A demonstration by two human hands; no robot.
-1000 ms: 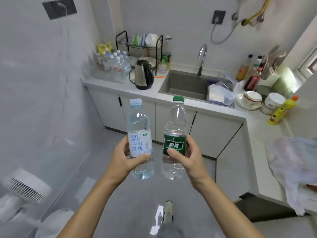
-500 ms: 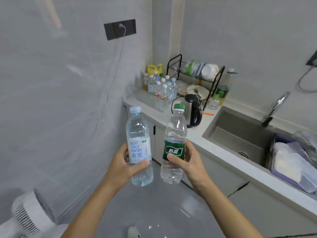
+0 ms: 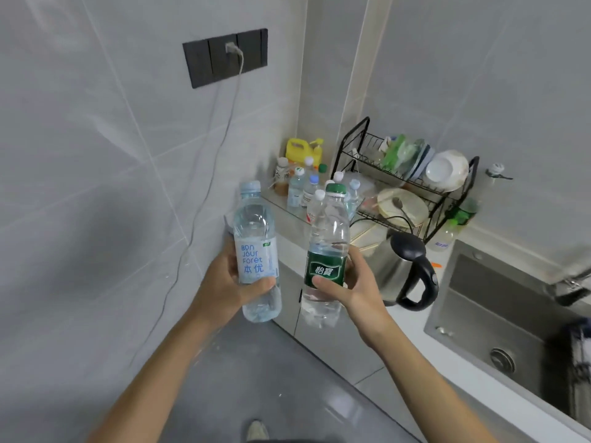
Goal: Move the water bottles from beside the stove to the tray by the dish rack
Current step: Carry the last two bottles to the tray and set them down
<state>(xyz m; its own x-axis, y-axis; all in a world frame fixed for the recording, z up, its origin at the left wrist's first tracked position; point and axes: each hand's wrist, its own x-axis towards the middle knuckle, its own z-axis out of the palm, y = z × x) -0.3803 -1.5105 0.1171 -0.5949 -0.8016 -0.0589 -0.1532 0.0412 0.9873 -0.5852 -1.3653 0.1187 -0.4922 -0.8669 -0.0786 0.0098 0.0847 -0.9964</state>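
My left hand [image 3: 224,284] grips a clear water bottle with a pale blue cap and light blue label [image 3: 256,251], held upright. Around a clear bottle with a green cap and green label [image 3: 327,251], also upright, my right hand [image 3: 355,287] is wrapped. Both bottles hang in front of the counter's left end. Behind them, several water bottles [image 3: 308,190] stand in a clear tray [image 3: 281,203] in the corner, left of the black wire dish rack [image 3: 412,183].
A steel kettle with a black handle [image 3: 404,271] stands on the white counter right of my hands. The sink [image 3: 511,314] lies further right. A yellow jug [image 3: 302,150] sits in the corner. A cable hangs from the wall socket [image 3: 225,55].
I have stepped closer to the counter's left corner and turned left. The tray, dish rack and kettle are now larger and nearer. Both hands still hold their bottles the same way.
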